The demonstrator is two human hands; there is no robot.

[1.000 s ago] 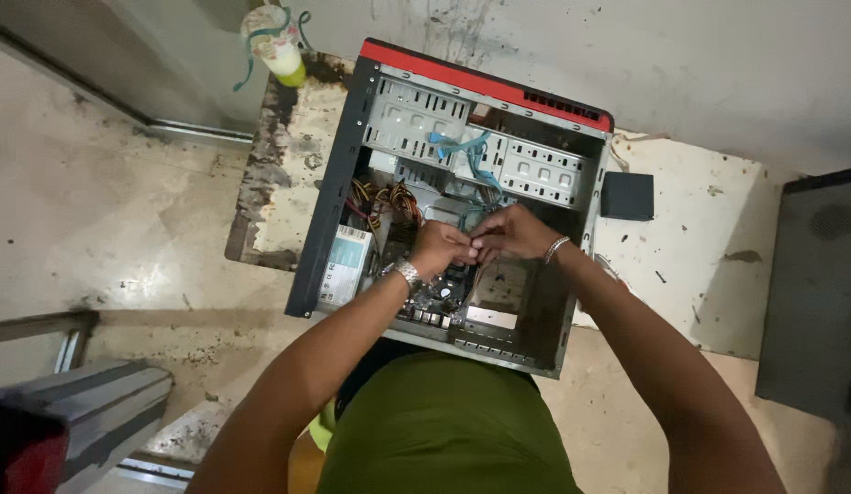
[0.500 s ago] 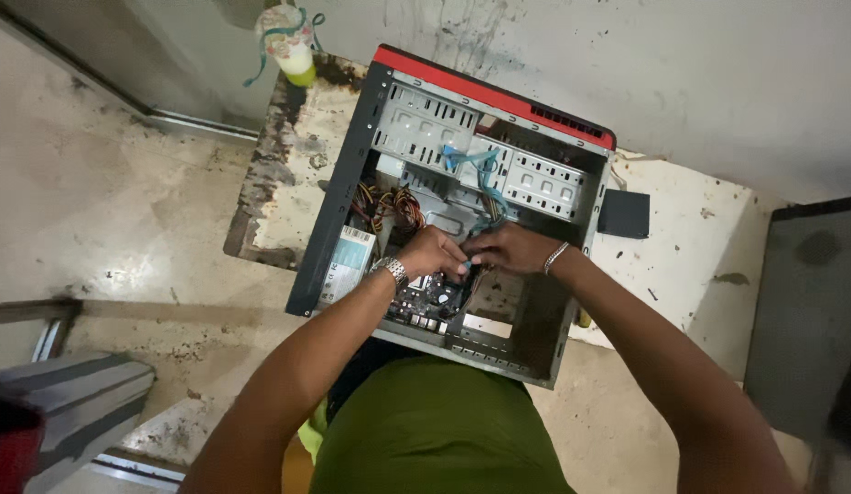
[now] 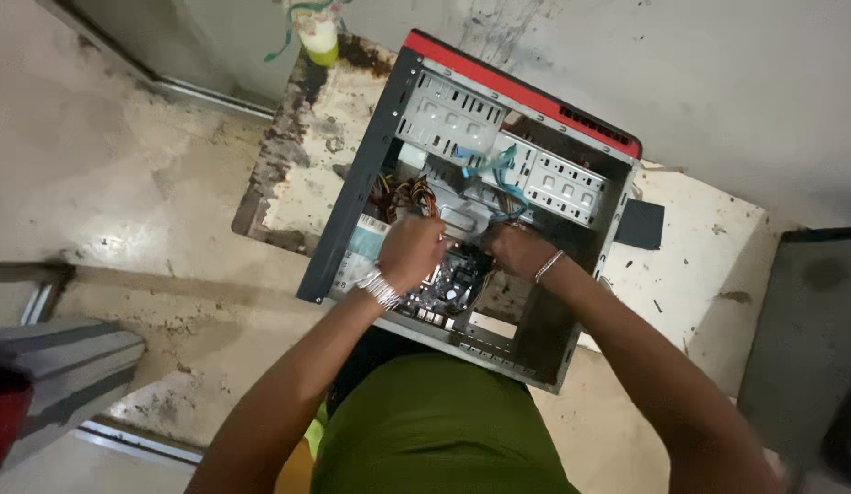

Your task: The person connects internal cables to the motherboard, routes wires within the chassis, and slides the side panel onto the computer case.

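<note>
Open desktop computer case (image 3: 499, 183), red front edge, lying on its side on a worn white table (image 3: 709, 247) with chipped, dark-stained edges. Left hand (image 3: 409, 252), closed in a fist, inside the case above the motherboard (image 3: 457, 284). Right hand (image 3: 517, 252), fingers curled, just beside it; what either grips cannot be told. Blue cables (image 3: 494, 169) near metal drive bays (image 3: 563, 187). Small black square object (image 3: 640, 224) on table beside case. Yellow-green bottle (image 3: 318, 37) at table's far corner. Stained pale concrete floor (image 3: 96, 174); grey wall (image 3: 737, 82) behind.

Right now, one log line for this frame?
left hand: inside PC case | right hand: inside, by blue cables | grip: unclear
</note>
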